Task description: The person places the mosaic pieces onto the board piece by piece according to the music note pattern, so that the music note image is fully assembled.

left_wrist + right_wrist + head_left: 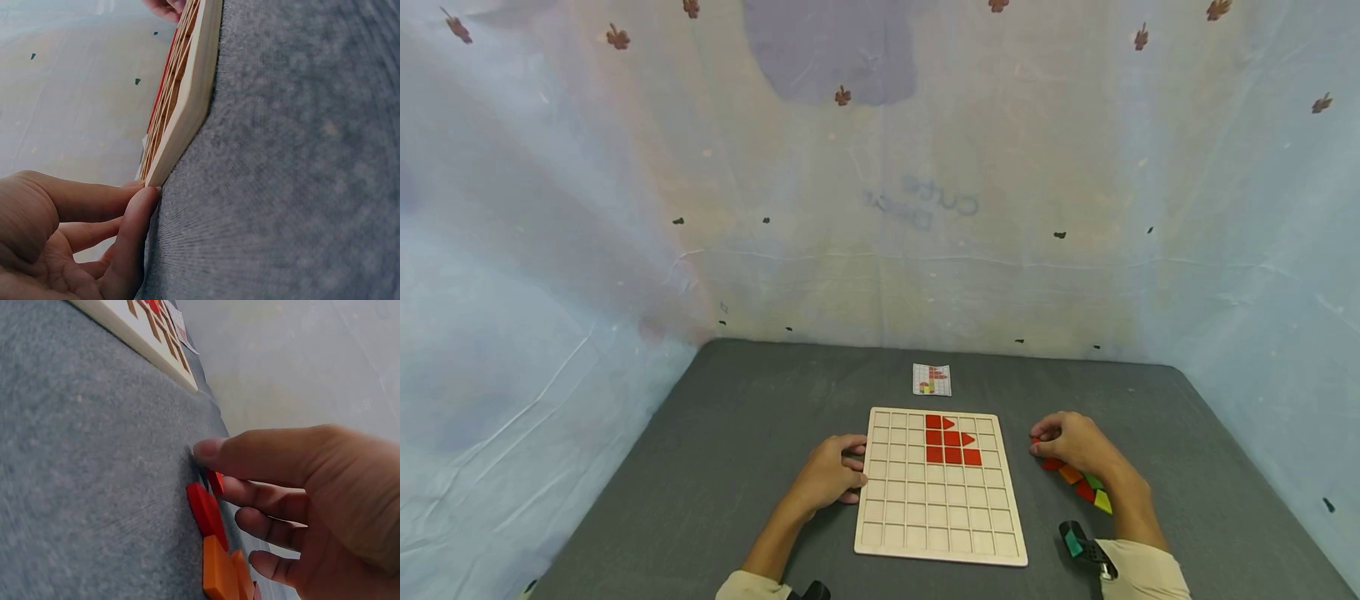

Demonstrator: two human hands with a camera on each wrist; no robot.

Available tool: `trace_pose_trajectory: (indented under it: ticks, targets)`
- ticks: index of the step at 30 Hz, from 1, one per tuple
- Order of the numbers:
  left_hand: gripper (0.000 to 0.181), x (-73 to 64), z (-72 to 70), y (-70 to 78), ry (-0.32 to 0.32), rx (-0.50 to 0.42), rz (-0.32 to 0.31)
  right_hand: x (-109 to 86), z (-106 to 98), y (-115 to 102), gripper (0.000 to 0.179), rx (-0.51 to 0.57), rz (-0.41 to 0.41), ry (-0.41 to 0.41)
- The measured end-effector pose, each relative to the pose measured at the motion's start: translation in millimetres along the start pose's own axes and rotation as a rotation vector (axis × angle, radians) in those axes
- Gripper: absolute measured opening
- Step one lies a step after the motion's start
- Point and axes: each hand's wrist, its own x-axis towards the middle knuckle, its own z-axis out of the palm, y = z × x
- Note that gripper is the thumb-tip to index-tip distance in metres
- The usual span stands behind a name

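A wooden grid board (937, 517) lies flat on the dark table, with several red square and pointed tiles (952, 438) set in its upper cells. My left hand (829, 477) holds the board's left edge; thumb and fingertip meet at that rim in the left wrist view. To the right of the board, my right hand (1081, 444) has its thumb and finger around a small red tile (215, 481), whose shape is mostly hidden. Just below that hand lies a row of loose tiles: red (1084, 491), orange (1070, 474), green (1093, 481) and yellow-green (1102, 502).
A small printed card (932, 380) showing a coloured grid pattern lies behind the board. The dark grey table (760, 400) extends to both sides. A pale, printed curtain (880, 250) hangs around its back and sides.
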Motion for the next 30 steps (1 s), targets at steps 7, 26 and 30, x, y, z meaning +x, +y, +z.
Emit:
trace_pose_trajectory:
  ticks: [7, 26, 30]
  targets:
    - [0.066, -0.1, 0.4, -0.4, -0.001, -0.001, 0.004, 0.4, 2, -8, 0.027, 0.052, -0.035, -0.030]
    - [0.065, -0.3, -0.2, -0.2, -0.008, -0.004, 0.003, 7.4, 18, -39, 0.028, 0.121, -0.167, -0.101]
    - [0.065, -0.3, -0.1, -0.2, -0.008, -0.005, 0.002, 8.7, 22, -42, 0.027, 0.116, -0.193, -0.116]
